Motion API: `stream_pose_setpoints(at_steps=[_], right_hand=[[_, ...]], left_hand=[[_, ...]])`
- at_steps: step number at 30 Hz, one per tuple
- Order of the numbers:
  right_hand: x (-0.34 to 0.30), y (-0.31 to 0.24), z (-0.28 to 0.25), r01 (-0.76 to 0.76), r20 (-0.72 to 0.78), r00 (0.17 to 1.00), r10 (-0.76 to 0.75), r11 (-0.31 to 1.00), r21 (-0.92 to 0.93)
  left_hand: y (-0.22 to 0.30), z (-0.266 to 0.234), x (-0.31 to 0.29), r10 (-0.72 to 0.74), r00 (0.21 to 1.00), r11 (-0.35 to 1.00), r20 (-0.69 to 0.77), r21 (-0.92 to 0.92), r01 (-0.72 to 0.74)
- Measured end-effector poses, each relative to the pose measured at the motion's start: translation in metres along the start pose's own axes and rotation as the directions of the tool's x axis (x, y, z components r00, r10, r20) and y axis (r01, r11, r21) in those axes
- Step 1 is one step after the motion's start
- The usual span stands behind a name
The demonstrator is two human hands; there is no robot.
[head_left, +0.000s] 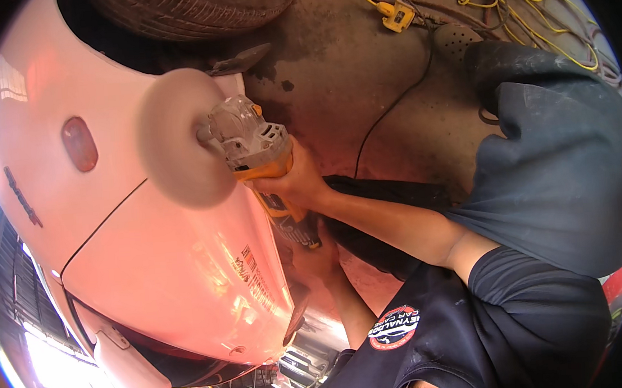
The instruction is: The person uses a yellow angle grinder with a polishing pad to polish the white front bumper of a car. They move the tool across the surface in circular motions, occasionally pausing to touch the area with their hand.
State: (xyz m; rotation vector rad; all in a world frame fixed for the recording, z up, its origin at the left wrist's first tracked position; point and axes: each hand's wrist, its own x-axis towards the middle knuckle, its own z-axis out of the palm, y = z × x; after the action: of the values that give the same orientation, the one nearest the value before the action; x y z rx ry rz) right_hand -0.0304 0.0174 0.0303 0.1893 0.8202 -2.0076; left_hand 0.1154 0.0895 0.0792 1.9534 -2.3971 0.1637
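A polisher (249,137) with a grey head and yellow-and-black body is in both my hands. My right hand (301,180) wraps round the body just behind its head. Lower down, my left hand (320,254) is closed about the rear end, its fingers partly hidden. The round pad (183,138) is smeared by spinning and stands against the glossy, pinkish-white car panel (142,256). Close to the pad are an oval side lamp (79,144) and a dark panel seam (104,223). Whether the whole pad face touches the paint, I cannot tell.
A tyre (201,10) sits at the top in the wheel arch. A black cable (391,102) crosses the concrete floor (331,70) toward a yellow outlet box (396,16). Tangled yellow cords (521,6) lie far right. A side mirror (128,362) sticks out lower left. My trousered leg (562,169) is right.
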Motion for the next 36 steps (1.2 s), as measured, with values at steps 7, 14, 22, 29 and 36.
stream_pose_setpoints(at_steps=[7, 14, 22, 29, 36], right_hand=[[-0.004, -0.015, 0.009, -0.003, -0.006, 1.000, 0.003, 1.000, 0.024], [0.007, -0.078, 0.037, 0.057, 0.052, 0.997, -0.055, 0.997, -0.050], [0.007, -0.054, 0.034, 0.045, 0.036, 0.998, -0.046, 0.998, 0.034], [-0.001, 0.020, 0.008, 0.013, -0.061, 0.998, -0.007, 0.995, 0.096], [0.004, 0.058, -0.021, -0.134, -0.017, 0.990, 0.142, 0.963, 0.235]], left_hand=[[-0.002, -0.003, 0.004, 0.002, 1.000, 1.000, -0.021, -0.005, -0.002], [0.031, -0.017, 0.026, 0.006, 0.984, 0.955, -0.181, -0.290, -0.059], [0.018, -0.015, 0.024, 0.031, 0.990, 0.980, -0.139, -0.192, -0.057], [-0.029, 0.003, 0.018, 0.136, 0.990, 0.988, -0.038, -0.070, -0.138], [-0.031, 0.023, 0.002, 0.080, 0.997, 0.993, -0.019, 0.087, -0.078]])
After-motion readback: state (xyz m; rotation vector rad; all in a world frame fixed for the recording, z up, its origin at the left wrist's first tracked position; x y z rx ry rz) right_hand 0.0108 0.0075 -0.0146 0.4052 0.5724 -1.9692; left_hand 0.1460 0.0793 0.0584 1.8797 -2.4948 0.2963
